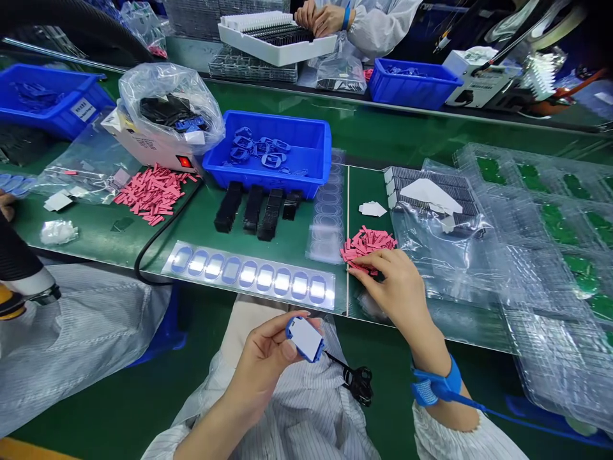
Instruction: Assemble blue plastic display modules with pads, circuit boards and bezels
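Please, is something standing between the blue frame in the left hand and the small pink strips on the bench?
Yes: the right hand rests on the near edge of the pink strips, between them and the blue frame in the left hand.

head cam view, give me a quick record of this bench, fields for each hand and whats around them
left hand: holds a blue plastic frame with a white pad
right hand: fingers on a pile of pink strips
right wrist: blue wrist strap
lap: black-handled scissors
bench: blue crate holding blue frames, black stacks
nearby: co-worker's hands at a white tray
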Tool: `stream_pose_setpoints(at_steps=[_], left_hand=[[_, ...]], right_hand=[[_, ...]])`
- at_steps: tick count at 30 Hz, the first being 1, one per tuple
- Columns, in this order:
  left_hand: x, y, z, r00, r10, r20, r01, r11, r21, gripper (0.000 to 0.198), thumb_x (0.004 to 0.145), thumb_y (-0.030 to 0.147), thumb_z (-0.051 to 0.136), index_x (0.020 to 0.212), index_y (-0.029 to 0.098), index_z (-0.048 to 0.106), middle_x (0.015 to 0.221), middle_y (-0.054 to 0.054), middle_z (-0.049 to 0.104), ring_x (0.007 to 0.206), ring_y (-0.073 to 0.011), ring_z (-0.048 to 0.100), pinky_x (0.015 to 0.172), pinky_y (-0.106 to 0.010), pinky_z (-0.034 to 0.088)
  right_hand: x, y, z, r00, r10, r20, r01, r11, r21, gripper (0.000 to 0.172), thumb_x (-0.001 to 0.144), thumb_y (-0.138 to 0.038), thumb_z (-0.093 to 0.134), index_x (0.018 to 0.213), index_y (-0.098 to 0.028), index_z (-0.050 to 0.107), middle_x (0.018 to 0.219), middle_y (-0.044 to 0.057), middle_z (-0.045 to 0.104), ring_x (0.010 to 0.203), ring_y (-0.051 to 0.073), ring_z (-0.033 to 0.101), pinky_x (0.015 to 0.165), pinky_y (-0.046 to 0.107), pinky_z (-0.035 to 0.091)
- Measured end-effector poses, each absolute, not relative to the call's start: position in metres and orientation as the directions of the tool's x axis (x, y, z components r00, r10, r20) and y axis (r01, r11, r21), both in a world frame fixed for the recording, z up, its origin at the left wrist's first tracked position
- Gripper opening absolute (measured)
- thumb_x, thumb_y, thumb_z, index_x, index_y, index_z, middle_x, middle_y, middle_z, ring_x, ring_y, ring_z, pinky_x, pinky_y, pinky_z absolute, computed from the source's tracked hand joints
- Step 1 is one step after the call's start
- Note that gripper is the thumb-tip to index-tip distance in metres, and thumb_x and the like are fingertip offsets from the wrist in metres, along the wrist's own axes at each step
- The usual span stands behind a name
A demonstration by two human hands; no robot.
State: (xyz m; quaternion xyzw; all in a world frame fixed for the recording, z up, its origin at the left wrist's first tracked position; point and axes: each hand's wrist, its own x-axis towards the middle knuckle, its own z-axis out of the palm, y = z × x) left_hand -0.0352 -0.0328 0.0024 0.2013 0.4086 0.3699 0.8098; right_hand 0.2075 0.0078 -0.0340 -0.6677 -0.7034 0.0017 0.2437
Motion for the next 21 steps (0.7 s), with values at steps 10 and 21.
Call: stream_pose_setpoints(at_steps=[10,21], left_hand=[[-0.035,-0.032,0.001,0.411,0.765,-0.496,-0.436,0.643,0.63,0.033,0.064,0.043,0.078,0.094,0.029,0.075,0.091,-0.003,0.077,0.086,-0.016,0.068,0.072,-0.022,0.053],[-0.032,-0.031,0.007,0.478,0.745,-0.465,-0.546,0.667,0.507,0.031,0.071,0.04,0.074,0.097,0.024,0.074,0.096,-0.004,0.076,0.088,-0.0153,0.069,0.074,-0.02,0.053]], right_hand=[[0.195,0.018,-0.026,0.04,0.924,0.379,0.929,0.106,-0.355,0.027,0.088,-0.038,0.053,0.072,-0.019,0.063,0.071,0.005,0.061,0.073,0.022,0.054,0.057,0.032,0.041],[0.164,-0.023,0.019,0.161,0.932,0.324,0.302,0.266,-0.915,0.011,0.084,-0.016,0.062,0.089,-0.026,0.065,0.077,-0.002,0.069,0.072,0.017,0.068,0.067,0.031,0.058]])
